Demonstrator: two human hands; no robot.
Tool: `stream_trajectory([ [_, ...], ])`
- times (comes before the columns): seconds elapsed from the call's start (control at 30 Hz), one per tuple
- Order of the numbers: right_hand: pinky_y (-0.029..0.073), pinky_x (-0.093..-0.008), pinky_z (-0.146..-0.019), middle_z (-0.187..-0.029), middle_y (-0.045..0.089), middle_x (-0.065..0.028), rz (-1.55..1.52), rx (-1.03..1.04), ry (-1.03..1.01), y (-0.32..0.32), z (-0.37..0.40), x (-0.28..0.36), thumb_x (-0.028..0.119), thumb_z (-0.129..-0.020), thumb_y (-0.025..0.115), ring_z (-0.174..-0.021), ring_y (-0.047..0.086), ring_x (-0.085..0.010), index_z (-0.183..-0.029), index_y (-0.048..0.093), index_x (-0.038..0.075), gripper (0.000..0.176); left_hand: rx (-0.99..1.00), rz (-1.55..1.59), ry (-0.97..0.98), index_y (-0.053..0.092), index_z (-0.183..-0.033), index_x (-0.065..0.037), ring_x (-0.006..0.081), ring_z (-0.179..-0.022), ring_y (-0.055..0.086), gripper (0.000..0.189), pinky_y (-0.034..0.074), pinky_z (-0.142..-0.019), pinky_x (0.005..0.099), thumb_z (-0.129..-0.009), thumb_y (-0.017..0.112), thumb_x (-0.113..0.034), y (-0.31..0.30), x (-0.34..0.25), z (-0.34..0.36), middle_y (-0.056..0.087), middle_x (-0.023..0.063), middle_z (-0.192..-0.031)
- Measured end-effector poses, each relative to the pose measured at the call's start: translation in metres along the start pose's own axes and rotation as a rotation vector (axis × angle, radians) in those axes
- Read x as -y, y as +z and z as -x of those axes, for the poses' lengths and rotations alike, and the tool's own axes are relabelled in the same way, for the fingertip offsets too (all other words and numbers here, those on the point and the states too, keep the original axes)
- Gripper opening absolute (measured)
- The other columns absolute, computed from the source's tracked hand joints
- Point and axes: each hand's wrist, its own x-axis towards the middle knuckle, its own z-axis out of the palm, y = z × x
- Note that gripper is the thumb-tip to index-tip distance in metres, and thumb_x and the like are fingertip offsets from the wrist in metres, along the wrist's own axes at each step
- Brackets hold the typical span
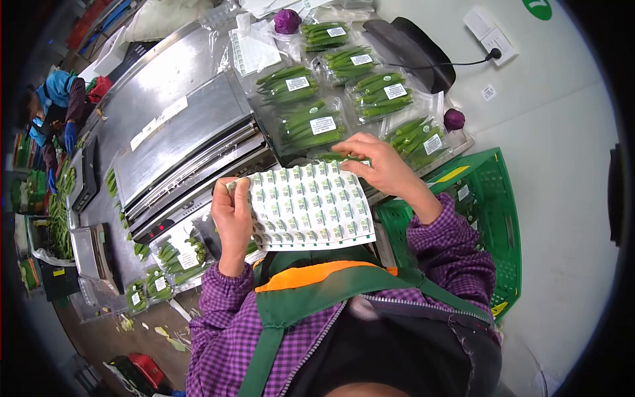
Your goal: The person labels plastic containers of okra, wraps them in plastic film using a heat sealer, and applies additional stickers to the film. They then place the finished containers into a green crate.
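My left hand (233,208) grips the left edge of a white sheet of stickers (311,205), thumb on top. Rows of small green-and-white stickers cover the sheet, which I hold in front of my apron. At its upper right corner is my right hand (380,165), thumb and fingers bent together at the edge; whether a loose sticker is between them I cannot make out. Just beyond the sheet lie several clear-wrapped packs of okra (314,126) with white labels. Part of another green pack shows behind my right fingers.
A metal wrapping machine (192,145) stands to the left. On the right is a green crate (506,218) with packs inside. Purple cabbages (287,21) sit at the back. More okra packs (178,255) lie lower left. A co-worker in blue gloves (71,135) is at far left.
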Motion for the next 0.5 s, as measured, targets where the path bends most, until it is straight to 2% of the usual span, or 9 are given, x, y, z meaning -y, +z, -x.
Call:
stream_trajectory([
  [0.03, 0.045, -0.0337, -0.069, -0.088, 0.06, -0.0078, 0.08, 0.051, -0.074, -0.001, -0.004, 0.0, 0.017, -0.081, 0.064, -0.082, 0.056, -0.0234, -0.094, 0.066, 0.004, 0.018, -0.013, -0.004, 0.02, 0.052, -0.086, -0.003, 0.0005, -0.06, 0.037, 0.013, 0.031, -0.052, 0.0167, -0.092, 0.055, -0.014, 0.002, 0.0, 0.0, 0.047, -0.0063, -0.068],
  [0.07, 0.044, -0.0342, -0.07, -0.085, 0.06, -0.0077, 0.137, 0.053, -0.165, 0.0, -0.008, -0.002, 0.014, -0.078, 0.065, -0.08, 0.055, -0.0242, -0.092, 0.066, 0.005, 0.017, -0.026, -0.008, 0.042, 0.052, -0.085, -0.003, 0.0009, -0.059, 0.035, 0.014, 0.029, -0.051, 0.0175, -0.092, 0.056, -0.014, 0.002, 0.001, -0.001, 0.045, -0.0068, -0.066],
  [0.23, 0.044, -0.0339, -0.068, -0.079, 0.06, -0.0057, 0.194, 0.092, -0.232, 0.003, -0.014, -0.002, 0.012, -0.077, 0.066, -0.078, 0.054, -0.0235, -0.087, 0.065, 0.006, 0.012, -0.055, -0.012, -0.001, 0.052, -0.083, -0.003, 0.0009, -0.06, 0.036, 0.015, 0.03, -0.051, 0.0179, -0.091, 0.057, -0.014, -0.001, 0.009, -0.003, 0.045, -0.0061, -0.067],
  [0.3, 0.044, -0.033, -0.068, -0.078, 0.059, -0.0062, 0.222, 0.051, -0.329, 0.006, -0.017, -0.004, 0.011, -0.076, 0.066, -0.078, 0.054, -0.0243, -0.086, 0.065, 0.006, 0.011, -0.053, -0.003, -0.094, 0.052, -0.083, -0.002, 0.0007, -0.06, 0.036, 0.015, 0.029, -0.051, 0.0178, -0.091, 0.057, -0.014, -0.003, 0.012, -0.006, 0.045, -0.0063, -0.066],
  [0.33, 0.044, -0.0289, -0.066, -0.079, 0.06, -0.0036, 0.153, 0.04, -0.332, 0.006, -0.023, -0.003, 0.009, -0.08, 0.064, -0.075, 0.056, -0.0178, -0.087, 0.063, 0.004, 0.009, -0.086, -0.01, -0.117, 0.053, -0.083, -0.002, 0.0003, -0.058, 0.035, 0.014, 0.028, -0.049, 0.0179, -0.09, 0.057, -0.013, -0.004, 0.012, -0.008, 0.045, -0.0066, -0.065],
  [0.37, 0.044, -0.0289, -0.066, -0.079, 0.06, -0.0036, 0.154, 0.045, -0.341, 0.007, -0.034, -0.005, 0.009, -0.08, 0.064, -0.075, 0.056, -0.0178, -0.087, 0.063, 0.004, 0.009, -0.096, -0.007, -0.114, 0.053, -0.083, -0.002, 0.0003, -0.058, 0.035, 0.014, 0.028, -0.049, 0.0179, -0.09, 0.057, -0.013, -0.008, 0.015, -0.01, 0.045, -0.0066, -0.065],
  [0.43, 0.044, -0.0239, -0.065, -0.083, 0.062, -0.0016, -0.468, -0.177, 0.187, 0.011, -0.06, -0.016, 0.008, -0.085, 0.06, -0.074, 0.056, -0.0099, -0.09, 0.061, 0.002, 0.007, -0.149, 0.008, -0.205, 0.053, -0.082, -0.003, -0.0002, -0.056, 0.035, 0.013, 0.027, -0.048, 0.0179, -0.09, 0.057, -0.012, -0.017, 0.021, -0.011, 0.044, -0.007, -0.064],
  [0.47, 0.043, -0.0205, -0.065, -0.087, 0.063, -0.002, -0.456, -0.218, 0.245, 0.009, -0.083, -0.034, 0.007, -0.088, 0.058, -0.075, 0.055, -0.0063, -0.098, 0.058, 0.001, 0.012, -0.155, 0.003, -0.215, 0.052, -0.082, -0.003, -0.0008, -0.055, 0.034, 0.012, 0.025, -0.047, 0.0178, -0.09, 0.056, -0.012, -0.019, 0.017, -0.011, 0.043, -0.0075, -0.063],
  [0.5, 0.043, -0.0209, -0.065, -0.087, 0.064, -0.0027, -0.527, -0.281, 0.247, 0.015, -0.108, -0.051, 0.006, -0.087, 0.058, -0.075, 0.055, -0.007, -0.103, 0.056, 0.0, 0.017, -0.152, 0.003, -0.214, 0.052, -0.082, -0.003, -0.0008, -0.055, 0.034, 0.012, 0.025, -0.047, 0.0178, -0.09, 0.056, -0.012, -0.02, 0.017, -0.011, 0.043, -0.0075, -0.063],
])
